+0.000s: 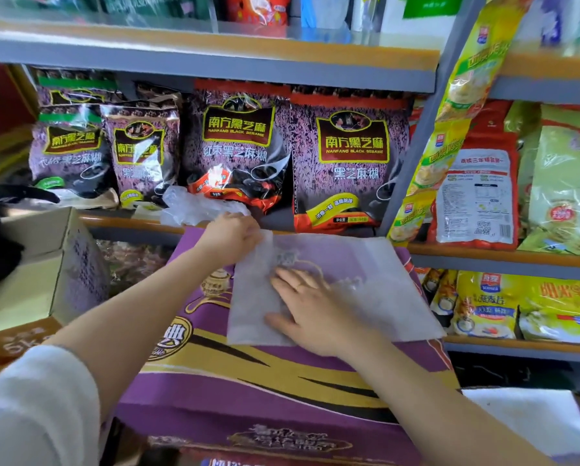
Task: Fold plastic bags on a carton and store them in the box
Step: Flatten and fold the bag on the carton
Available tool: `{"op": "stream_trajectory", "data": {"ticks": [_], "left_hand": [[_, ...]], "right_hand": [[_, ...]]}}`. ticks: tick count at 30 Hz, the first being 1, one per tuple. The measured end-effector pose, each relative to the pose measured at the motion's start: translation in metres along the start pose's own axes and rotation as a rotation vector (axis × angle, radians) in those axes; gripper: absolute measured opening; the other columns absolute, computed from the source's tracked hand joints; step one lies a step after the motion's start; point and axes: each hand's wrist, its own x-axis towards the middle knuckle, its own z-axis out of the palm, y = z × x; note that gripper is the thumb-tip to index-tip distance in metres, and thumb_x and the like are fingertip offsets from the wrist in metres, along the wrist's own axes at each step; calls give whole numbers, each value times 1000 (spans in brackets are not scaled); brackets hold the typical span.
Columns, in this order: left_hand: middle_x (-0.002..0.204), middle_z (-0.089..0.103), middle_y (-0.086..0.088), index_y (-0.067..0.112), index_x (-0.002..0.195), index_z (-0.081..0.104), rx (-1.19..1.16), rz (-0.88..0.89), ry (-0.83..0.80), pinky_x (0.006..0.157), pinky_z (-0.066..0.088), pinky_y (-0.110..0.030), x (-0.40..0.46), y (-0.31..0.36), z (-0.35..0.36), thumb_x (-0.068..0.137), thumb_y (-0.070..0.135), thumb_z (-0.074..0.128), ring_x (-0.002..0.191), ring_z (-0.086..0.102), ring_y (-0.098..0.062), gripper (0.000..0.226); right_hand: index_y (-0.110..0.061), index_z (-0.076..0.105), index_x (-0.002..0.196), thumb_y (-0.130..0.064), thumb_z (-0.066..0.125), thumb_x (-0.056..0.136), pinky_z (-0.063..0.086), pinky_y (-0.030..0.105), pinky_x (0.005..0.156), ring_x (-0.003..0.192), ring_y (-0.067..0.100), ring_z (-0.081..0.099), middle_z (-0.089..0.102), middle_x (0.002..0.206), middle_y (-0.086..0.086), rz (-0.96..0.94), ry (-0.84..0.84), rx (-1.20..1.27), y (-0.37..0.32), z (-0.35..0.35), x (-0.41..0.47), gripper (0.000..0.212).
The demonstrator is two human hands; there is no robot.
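Right hand (310, 312) flat, fingers spread pressing plastic bag (376, 284) on carton (281, 391), left hand (229, 238) pinching its corner

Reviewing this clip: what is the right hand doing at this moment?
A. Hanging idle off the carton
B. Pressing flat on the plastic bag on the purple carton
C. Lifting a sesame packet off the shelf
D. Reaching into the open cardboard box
B: the right hand lies with fingers straight on the plastic bag, which is spread on the purple carton.
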Motion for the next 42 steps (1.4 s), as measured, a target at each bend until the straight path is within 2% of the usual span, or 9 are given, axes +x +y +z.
{"op": "stream_trajectory", "data": {"ticks": [6, 11, 14, 16, 20, 32, 36, 38, 42], "left_hand": [[85, 60, -17, 10, 74, 49, -131, -37, 5, 62, 25, -29, 5, 2, -3, 96, 24, 47, 84, 53, -30, 26], [115, 57, -12, 11, 115, 52, 185, 6, 67, 86, 39, -42, 3, 8, -1, 93, 28, 49, 110, 49, -33, 28], [123, 54, -20, -1, 118, 55, 128, 310, 250, 86, 46, -47, -24, 18, 3, 90, 10, 46, 112, 50, -38, 31], [127, 53, -27, -7, 120, 53, 123, 428, 129, 91, 47, -51, -57, 20, 17, 90, 31, 32, 116, 52, -42, 54], [156, 4, -8, 8, 147, 8, 145, 203, -125, 115, -2, -32, -88, 18, 30, 56, 78, -28, 144, 2, -20, 121], [157, 3, -6, 13, 148, 7, 218, 202, -172, 115, 8, -36, -68, 24, 19, 39, 87, -29, 144, 4, -20, 136], [157, 7, -6, 14, 148, 5, 257, 197, -96, 115, 9, -36, -77, 35, 10, 48, 86, -22, 144, 7, -22, 126], [151, 28, -10, 12, 145, 24, 182, 251, 22, 110, 26, -41, -85, 53, 7, 65, 81, -15, 138, 26, -28, 113], [105, 65, -9, 12, 108, 63, 49, 546, 57, 72, 53, -36, -108, 100, 18, 82, 57, 34, 87, 65, -32, 60]], "right_hand": [[-23, -5, 150, -62, 28, 91, -4, 34, 117, 146, 13, -7, -8, 159, -6, 29, -43, 9, 2, 4, -2, 78], [-34, -22, 144, -70, 33, 84, -7, 34, 115, 145, 13, -14, -21, 156, -6, 60, -116, 32, 3, 3, -3, 89], [-33, -10, 148, -70, 33, 85, -11, 33, 114, 144, 12, -17, -18, 157, -5, 48, -104, -17, 3, 4, -3, 84], [-27, -7, 149, -70, 34, 84, -11, 33, 115, 145, 12, -15, -15, 158, -4, 46, -87, -31, 3, 5, -2, 88], [-20, -12, 149, -73, 32, 82, -10, 33, 117, 144, 10, -16, -17, 157, -4, 76, -92, -35, 3, 9, -1, 96], [-22, -4, 150, -52, 19, 97, -4, 34, 117, 145, 9, -10, -13, 158, -5, 375, -121, 17, 86, -6, -44, 65], [-18, 16, 149, -35, 34, 99, 5, 24, 114, 143, 2, 1, 4, 157, -10, 283, 151, 480, 96, -15, -55, 56], [-13, 29, 145, -24, 39, 99, 14, 21, 109, 140, 5, 15, 21, 153, -4, 322, 363, 539, 102, -21, -56, 49], [-3, 47, 127, -19, 52, 92, 37, 29, 79, 115, 32, 50, 52, 127, 17, 657, 341, 457, 126, -11, -55, 39]]}}
